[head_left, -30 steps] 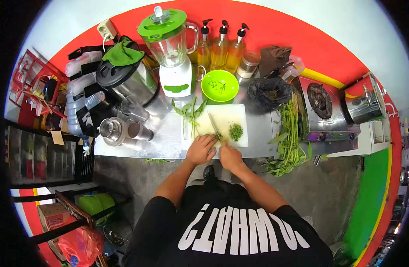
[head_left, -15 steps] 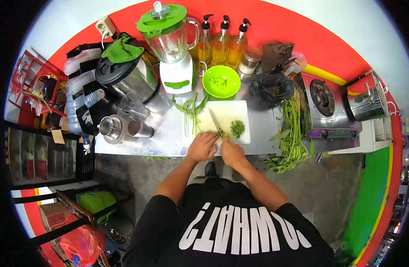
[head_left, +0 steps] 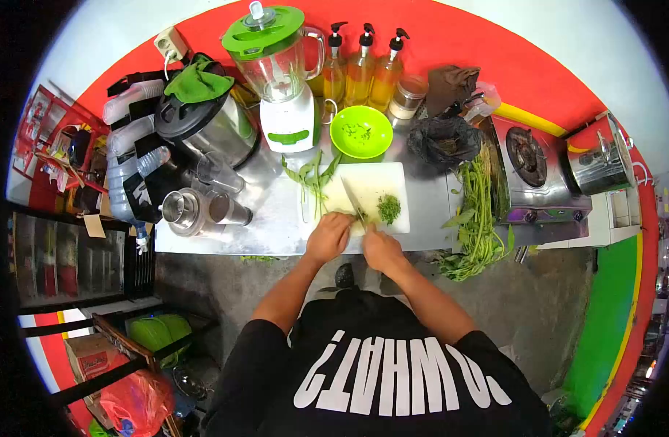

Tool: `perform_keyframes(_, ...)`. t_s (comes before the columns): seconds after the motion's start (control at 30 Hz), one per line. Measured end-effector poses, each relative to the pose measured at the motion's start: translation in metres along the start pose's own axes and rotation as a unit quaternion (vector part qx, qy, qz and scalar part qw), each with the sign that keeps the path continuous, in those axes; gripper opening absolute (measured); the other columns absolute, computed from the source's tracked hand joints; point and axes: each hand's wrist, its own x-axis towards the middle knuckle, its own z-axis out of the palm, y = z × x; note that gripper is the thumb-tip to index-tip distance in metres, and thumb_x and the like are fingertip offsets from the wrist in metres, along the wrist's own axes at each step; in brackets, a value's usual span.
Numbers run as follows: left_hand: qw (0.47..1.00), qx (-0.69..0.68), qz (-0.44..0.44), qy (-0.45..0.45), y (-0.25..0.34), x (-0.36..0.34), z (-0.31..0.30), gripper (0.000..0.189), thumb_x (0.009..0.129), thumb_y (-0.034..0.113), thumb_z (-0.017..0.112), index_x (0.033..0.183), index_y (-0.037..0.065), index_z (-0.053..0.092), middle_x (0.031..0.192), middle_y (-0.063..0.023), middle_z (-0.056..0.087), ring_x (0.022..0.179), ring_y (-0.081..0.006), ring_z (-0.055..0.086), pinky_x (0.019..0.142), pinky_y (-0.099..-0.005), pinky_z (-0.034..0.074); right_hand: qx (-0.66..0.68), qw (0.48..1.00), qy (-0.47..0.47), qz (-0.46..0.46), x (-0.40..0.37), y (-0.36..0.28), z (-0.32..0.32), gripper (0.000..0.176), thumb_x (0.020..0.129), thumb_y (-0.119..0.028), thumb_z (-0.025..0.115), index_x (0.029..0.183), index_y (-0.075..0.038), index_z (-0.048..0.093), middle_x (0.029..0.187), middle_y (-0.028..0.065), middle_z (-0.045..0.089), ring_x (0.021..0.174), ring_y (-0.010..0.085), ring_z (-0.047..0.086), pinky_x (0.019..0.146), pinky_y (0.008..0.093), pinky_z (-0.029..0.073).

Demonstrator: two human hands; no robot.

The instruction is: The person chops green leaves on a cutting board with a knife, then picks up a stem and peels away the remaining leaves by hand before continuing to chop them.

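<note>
My right hand (head_left: 382, 249) is wrapped round the handle of a kitchen knife (head_left: 350, 194), whose blade points away from me across the white cutting board (head_left: 382, 175). Beside the blade, my left hand (head_left: 329, 237) presses its curled fingers onto green stems at the board's near edge; the fingers mostly hide them. Small green bits lie by the knife. To its right sits a pile of finely chopped greens (head_left: 389, 208). Uncut leafy stems (head_left: 314, 180) lie over the board's left part. Behind the board stands a lime-green bowl (head_left: 372, 150) with some cut greens inside.
A blender (head_left: 289, 116), a steel drink container (head_left: 236, 131) and pump bottles (head_left: 360, 76) stand along the back. Clear cups and a shaker (head_left: 185, 211) are on the left. On the right are a black plastic bag (head_left: 443, 142), a leafy bunch (head_left: 478, 218) and a gas stove (head_left: 531, 175).
Both hands stay at almost the same spot on the board, with the knife and fingers shifted only very slightly. The chopped pile looks the same.
</note>
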Motion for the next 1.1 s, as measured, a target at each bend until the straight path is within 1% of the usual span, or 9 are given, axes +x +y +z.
perform_keyframes(0.07, 0.997, -0.042, -0.046, 0.038, -0.004, 0.000, 0.006, 0.016, 0.089, 0.004, 0.062, 0.105, 0.004, 0.067, 0.097, -0.0114, 0.067, 0.096, -0.0323, 0.060, 0.087, -0.0419, 0.047, -0.010, 1.000, -0.005, 0.002, -0.006, -0.005, -0.003, 0.035, 0.093, -0.014, 0.051, 0.119, 0.010, 0.046, 0.095, 0.0320, 0.068, 0.088, 0.0508, 0.067, 0.080, 0.0572, 0.054)
perform_keyframes(0.17, 0.994, -0.047, -0.069, 0.070, 0.002, 0.004, 0.005, 0.013, 0.088, 0.003, 0.064, 0.101, 0.004, 0.068, 0.093, -0.0112, 0.067, 0.093, -0.0316, 0.061, 0.085, -0.0410, 0.048, 0.029, 0.998, -0.023, 0.044, -0.011, -0.006, 0.007, 0.037, 0.092, -0.012, 0.051, 0.120, 0.012, 0.046, 0.095, 0.0324, 0.068, 0.090, 0.0496, 0.068, 0.082, 0.0568, 0.054)
perform_keyframes(0.2, 0.994, -0.035, -0.069, 0.082, 0.005, 0.005, 0.005, 0.011, 0.088, 0.003, 0.065, 0.098, 0.004, 0.069, 0.088, -0.0107, 0.068, 0.090, -0.0312, 0.062, 0.083, -0.0411, 0.048, 0.023, 0.999, -0.016, 0.044, -0.010, -0.007, 0.013, 0.042, 0.092, -0.009, 0.051, 0.127, 0.012, 0.044, 0.097, 0.0323, 0.068, 0.091, 0.0495, 0.068, 0.082, 0.0562, 0.054)
perform_keyframes(0.33, 0.992, -0.047, -0.105, 0.055, 0.007, 0.006, 0.001, 0.015, 0.085, 0.000, 0.066, 0.099, 0.004, 0.066, 0.096, -0.0138, 0.065, 0.094, -0.0358, 0.060, 0.084, -0.0427, 0.049, 0.006, 0.998, -0.027, 0.064, -0.004, -0.015, 0.012, 0.049, 0.092, -0.007, 0.051, 0.136, 0.013, 0.040, 0.100, 0.0321, 0.068, 0.094, 0.0480, 0.068, 0.083, 0.0544, 0.055)
perform_keyframes(0.4, 0.992, -0.041, -0.064, 0.103, 0.006, 0.009, 0.002, 0.015, 0.085, 0.000, 0.067, 0.099, 0.004, 0.067, 0.098, -0.0136, 0.062, 0.094, -0.0357, 0.059, 0.082, -0.0421, 0.050, -0.010, 0.998, -0.038, 0.052, 0.000, -0.014, 0.004, 0.048, 0.092, -0.007, 0.051, 0.135, 0.013, 0.041, 0.100, 0.0316, 0.069, 0.094, 0.0476, 0.068, 0.082, 0.0541, 0.055)
perform_keyframes(0.57, 0.995, 0.003, -0.057, 0.079, 0.006, 0.005, 0.004, 0.017, 0.082, -0.001, 0.068, 0.099, 0.002, 0.068, 0.096, -0.0123, 0.058, 0.093, -0.0334, 0.058, 0.079, -0.0410, 0.050, 0.023, 0.995, -0.071, 0.062, -0.007, -0.016, -0.008, 0.040, 0.094, -0.009, 0.051, 0.127, 0.011, 0.044, 0.101, 0.0307, 0.069, 0.094, 0.0470, 0.069, 0.082, 0.0547, 0.055)
perform_keyframes(0.7, 0.997, 0.020, -0.036, 0.058, 0.004, 0.005, 0.003, 0.020, 0.081, -0.001, 0.067, 0.101, 0.001, 0.069, 0.095, -0.0120, 0.058, 0.091, -0.0327, 0.056, 0.079, -0.0413, 0.049, 0.045, 0.995, -0.017, 0.086, -0.009, -0.019, 0.013, 0.039, 0.099, -0.021, 0.045, 0.122, 0.010, 0.047, 0.095, 0.0342, 0.068, 0.091, 0.0539, 0.066, 0.085, 0.0591, 0.051)
perform_keyframes(0.77, 0.998, 0.025, -0.031, 0.043, 0.004, 0.004, 0.002, 0.017, 0.081, 0.005, 0.067, 0.098, 0.003, 0.069, 0.094, -0.0103, 0.059, 0.093, -0.0307, 0.056, 0.084, -0.0407, 0.049, 0.038, 0.997, 0.006, 0.069, -0.004, -0.014, 0.024, 0.038, 0.099, -0.021, 0.045, 0.123, 0.010, 0.047, 0.094, 0.0333, 0.069, 0.090, 0.0526, 0.066, 0.083, 0.0590, 0.052)
perform_keyframes(1.1, 0.999, 0.027, -0.025, 0.040, 0.002, 0.004, 0.004, 0.015, 0.080, 0.004, 0.067, 0.094, 0.002, 0.067, 0.094, -0.0109, 0.059, 0.092, -0.0314, 0.057, 0.083, -0.0412, 0.050, 0.059, 0.997, 0.012, 0.040, -0.008, -0.017, 0.017, 0.034, 0.099, -0.020, 0.047, 0.118, 0.008, 0.047, 0.091, 0.0325, 0.069, 0.088, 0.0505, 0.067, 0.080, 0.0587, 0.052)
